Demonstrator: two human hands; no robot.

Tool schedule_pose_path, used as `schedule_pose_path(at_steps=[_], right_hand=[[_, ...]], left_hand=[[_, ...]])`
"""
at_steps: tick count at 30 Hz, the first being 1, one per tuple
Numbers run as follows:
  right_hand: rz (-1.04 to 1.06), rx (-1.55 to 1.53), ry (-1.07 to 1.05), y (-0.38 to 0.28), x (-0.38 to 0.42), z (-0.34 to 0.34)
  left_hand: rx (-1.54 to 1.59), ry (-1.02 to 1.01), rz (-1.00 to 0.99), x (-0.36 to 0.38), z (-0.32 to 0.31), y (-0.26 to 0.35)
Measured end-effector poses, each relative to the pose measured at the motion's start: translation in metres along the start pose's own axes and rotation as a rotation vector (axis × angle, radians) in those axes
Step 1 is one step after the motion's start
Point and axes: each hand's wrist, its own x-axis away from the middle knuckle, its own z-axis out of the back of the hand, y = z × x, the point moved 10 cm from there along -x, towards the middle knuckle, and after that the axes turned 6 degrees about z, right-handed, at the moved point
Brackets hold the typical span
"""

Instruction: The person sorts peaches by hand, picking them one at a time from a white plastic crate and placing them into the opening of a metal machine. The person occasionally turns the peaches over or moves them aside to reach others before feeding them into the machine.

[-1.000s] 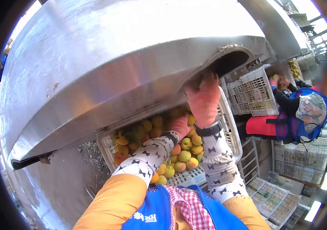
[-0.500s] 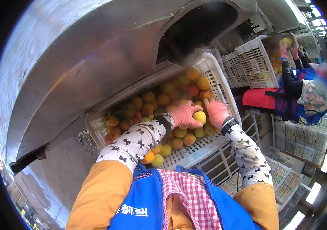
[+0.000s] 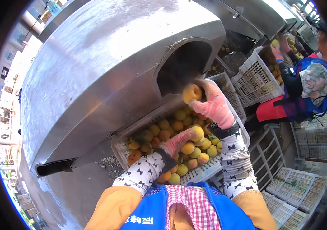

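In my right hand (image 3: 214,104), which wears a pink glove, a yellow peach (image 3: 191,93) is gripped near the dark opening of a metal machine, raised above the crate. Lower down, my left hand (image 3: 179,141), also pink-gloved, has its fingers closed around another yellow peach (image 3: 197,133) just over the pile. Beneath both hands is a white plastic crate (image 3: 118,147) holding many yellow and reddish peaches (image 3: 188,148). Part of the pile is hidden by my left hand and forearm.
The curved metal machine (image 3: 94,73) with its dark opening (image 3: 184,65) stands beyond the crate. At right, a co-worker (image 3: 305,82) in pink gloves handles fruit at another white crate (image 3: 257,74). Stacked crates (image 3: 297,188) and a metal frame (image 3: 267,153) stand at lower right.
My right hand has risen from the crate toward the machine's opening and now holds a peach. My left hand remains over the pile with a peach. The view has shifted, showing more of the machine.
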Motion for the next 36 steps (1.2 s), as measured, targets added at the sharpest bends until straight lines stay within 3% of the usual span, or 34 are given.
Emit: schedule_pose_path(at_steps=[1,3,5,7,9,11,13,14,16,17,19,20,22,24,25,27,30,34,36], right_hand=[[0.012,-0.016,0.012,0.002,-0.012,-0.008],[0.194,0.499,0.000,0.008,-0.035,-0.031],[0.324,0.492,0.095,0.003,-0.038,-0.034],[0.287,0.496,0.195,0.002,-0.034,-0.033],[0.280,0.463,0.255,0.001,-0.032,-0.033],[0.270,0.428,0.309,0.001,-0.035,-0.033],[0.215,0.503,0.197,0.008,-0.048,-0.045],[0.217,0.500,0.187,0.013,-0.065,-0.054],[0.028,0.774,0.118,0.044,-0.106,-0.075],[0.031,0.768,0.114,0.037,-0.105,-0.071],[0.376,0.565,0.362,-0.025,-0.083,-0.032],[0.373,0.558,0.346,-0.044,-0.065,-0.024],[0.356,0.116,0.283,-0.071,-0.016,-0.008],[0.239,-0.154,-0.151,-0.051,0.017,-0.045],[0.342,-0.131,-0.198,-0.063,0.035,-0.052],[0.246,-0.151,-0.228,-0.049,0.055,-0.065],[0.197,0.015,-0.038,-0.038,0.065,-0.060],[0.140,-0.155,0.140,-0.031,0.068,-0.050],[0.105,-0.207,0.164,-0.021,0.059,-0.045]], left_hand=[[0.066,0.108,-0.010,0.016,0.009,-0.003],[0.125,0.225,-0.022,0.053,0.028,-0.016],[0.538,0.007,-0.037,0.077,0.025,-0.023],[0.645,0.060,-0.085,0.095,0.021,-0.026],[0.333,0.311,-0.279,0.114,0.038,-0.011],[0.181,0.342,-0.394,0.132,0.037,0.003],[0.715,0.146,-0.289,0.129,0.032,-0.005],[0.722,0.151,-0.294,0.130,0.035,-0.006],[0.829,0.120,-0.346,0.128,0.040,-0.002],[0.875,0.102,-0.374,0.127,0.042,0.006],[0.835,0.225,-0.441,0.132,0.028,0.037],[0.798,0.214,-0.464,0.135,0.030,0.043],[0.760,0.206,-0.499,0.139,0.033,0.054],[0.752,0.186,-0.542,0.141,0.027,0.068],[0.752,0.190,-0.543,0.141,0.024,0.072],[0.816,0.106,-0.493,0.133,0.011,0.075],[0.803,0.008,-0.506,0.125,0.002,0.077],[0.819,0.196,-0.542,0.120,-0.005,0.079],[0.717,0.118,-0.535,0.113,-0.011,0.083]])
